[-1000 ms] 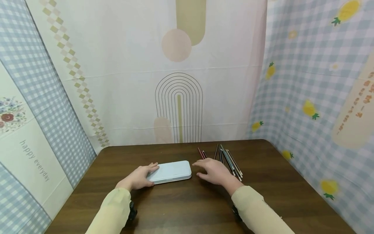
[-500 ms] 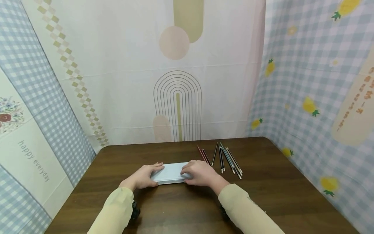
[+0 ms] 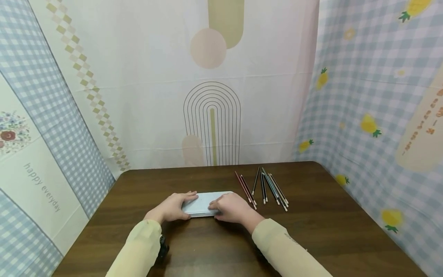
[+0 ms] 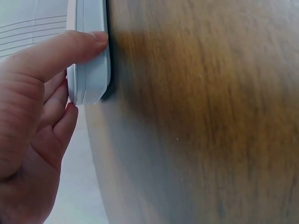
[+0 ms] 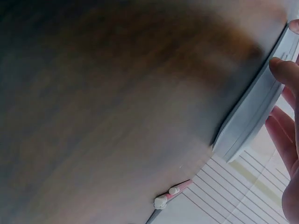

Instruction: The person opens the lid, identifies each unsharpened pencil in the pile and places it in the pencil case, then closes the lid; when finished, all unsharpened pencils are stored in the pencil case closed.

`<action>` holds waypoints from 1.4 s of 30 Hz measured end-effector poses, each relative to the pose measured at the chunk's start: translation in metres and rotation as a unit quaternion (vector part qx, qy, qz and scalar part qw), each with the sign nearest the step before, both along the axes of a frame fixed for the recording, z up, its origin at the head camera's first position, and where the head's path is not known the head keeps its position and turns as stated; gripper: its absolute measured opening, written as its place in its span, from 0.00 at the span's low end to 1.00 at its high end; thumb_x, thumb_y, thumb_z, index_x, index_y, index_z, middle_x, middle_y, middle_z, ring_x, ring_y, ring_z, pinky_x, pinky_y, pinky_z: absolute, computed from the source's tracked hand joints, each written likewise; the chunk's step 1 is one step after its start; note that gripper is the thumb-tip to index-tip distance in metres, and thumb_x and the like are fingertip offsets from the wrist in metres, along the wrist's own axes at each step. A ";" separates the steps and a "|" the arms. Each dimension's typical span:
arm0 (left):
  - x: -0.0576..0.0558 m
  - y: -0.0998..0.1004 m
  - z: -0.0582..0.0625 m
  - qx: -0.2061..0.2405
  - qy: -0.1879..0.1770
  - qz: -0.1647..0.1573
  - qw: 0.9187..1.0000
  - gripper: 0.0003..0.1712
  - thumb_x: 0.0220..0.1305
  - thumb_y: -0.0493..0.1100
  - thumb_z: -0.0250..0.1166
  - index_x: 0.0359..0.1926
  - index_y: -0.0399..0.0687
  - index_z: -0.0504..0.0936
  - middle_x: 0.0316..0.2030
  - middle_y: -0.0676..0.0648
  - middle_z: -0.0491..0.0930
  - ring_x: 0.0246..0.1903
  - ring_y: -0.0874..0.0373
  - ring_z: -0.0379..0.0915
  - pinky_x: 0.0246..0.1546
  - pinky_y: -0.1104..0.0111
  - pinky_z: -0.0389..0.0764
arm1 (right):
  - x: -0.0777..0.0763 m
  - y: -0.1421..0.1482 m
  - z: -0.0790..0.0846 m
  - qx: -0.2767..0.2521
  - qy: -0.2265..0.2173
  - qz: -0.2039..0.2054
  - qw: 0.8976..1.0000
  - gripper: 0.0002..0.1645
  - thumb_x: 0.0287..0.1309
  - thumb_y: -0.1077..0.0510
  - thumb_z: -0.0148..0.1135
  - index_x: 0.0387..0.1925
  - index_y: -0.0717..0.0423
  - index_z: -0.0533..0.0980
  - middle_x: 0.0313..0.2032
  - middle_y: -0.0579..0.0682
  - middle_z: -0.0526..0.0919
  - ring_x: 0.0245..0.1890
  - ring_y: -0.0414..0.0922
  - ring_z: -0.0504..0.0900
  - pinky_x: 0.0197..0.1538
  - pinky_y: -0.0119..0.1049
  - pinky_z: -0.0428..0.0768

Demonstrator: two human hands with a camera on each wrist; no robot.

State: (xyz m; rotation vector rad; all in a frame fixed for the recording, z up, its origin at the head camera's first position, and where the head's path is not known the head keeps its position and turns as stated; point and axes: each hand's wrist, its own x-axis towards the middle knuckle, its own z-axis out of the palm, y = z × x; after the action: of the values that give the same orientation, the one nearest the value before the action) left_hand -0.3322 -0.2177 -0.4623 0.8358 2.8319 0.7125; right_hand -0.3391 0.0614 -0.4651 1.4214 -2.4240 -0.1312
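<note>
A pale blue-white pencil case (image 3: 202,201) with a flat lid lies closed on the brown table, its long side toward me. My left hand (image 3: 173,207) grips its left end; in the left wrist view the thumb presses the case's (image 4: 96,74) front side while the fingers reach round the end. On the front edge, right of the middle, my right hand (image 3: 231,207) holds the case with fingers bent on the lid. The right wrist view has that thumb against the front side of the case (image 5: 247,109). My right hand covers part of the lid.
Right of the case lie several loose pencils with white eraser ends: reddish pencils (image 3: 242,187) nearest it, darker pencils (image 3: 270,185) farther right. Behind the table (image 3: 207,246) hangs a white patterned cloth (image 3: 152,115); checked cloth (image 3: 353,92) hangs at the right.
My right hand has moved left from near the pencils onto the case, uncovering the pencils. The case has shifted slightly right, with my left hand still on its end.
</note>
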 end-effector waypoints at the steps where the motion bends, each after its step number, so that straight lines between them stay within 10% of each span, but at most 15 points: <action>1: 0.000 0.000 0.000 0.001 0.001 -0.001 1.000 0.45 0.58 0.37 0.81 0.76 0.44 0.75 0.77 0.42 0.69 0.77 0.39 0.61 0.73 0.42 0.66 | 0.000 0.000 0.000 0.001 0.004 0.001 1.000 0.14 0.62 0.48 0.78 0.50 0.38 0.90 0.52 0.34 0.90 0.49 0.35 0.89 0.51 0.34 0.85; 28: -0.002 -0.001 0.000 0.001 0.008 -0.003 1.000 0.45 0.56 0.37 0.79 0.76 0.43 0.75 0.77 0.42 0.69 0.77 0.40 0.62 0.73 0.44 0.67 | -0.003 -0.007 -0.002 -0.011 0.035 0.004 0.999 0.16 0.62 0.46 0.78 0.27 0.41 0.76 0.30 0.36 0.86 0.31 0.37 0.86 0.34 0.35 0.82; 42: -0.002 0.001 0.002 -0.004 0.004 0.005 1.000 0.44 0.56 0.37 0.81 0.75 0.44 0.77 0.76 0.43 0.71 0.76 0.40 0.64 0.72 0.45 0.69 | -0.003 -0.007 -0.001 -0.015 -0.003 -0.040 0.999 0.09 0.62 0.43 0.78 0.41 0.38 0.89 0.46 0.34 0.91 0.43 0.35 0.89 0.44 0.36 0.86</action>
State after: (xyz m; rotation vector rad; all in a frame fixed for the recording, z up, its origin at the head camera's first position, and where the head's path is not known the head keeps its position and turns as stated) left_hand -0.3342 -0.2170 -0.4607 0.8244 2.8456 0.7018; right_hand -0.3423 0.0542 -0.4662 1.3134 -2.4785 -0.1080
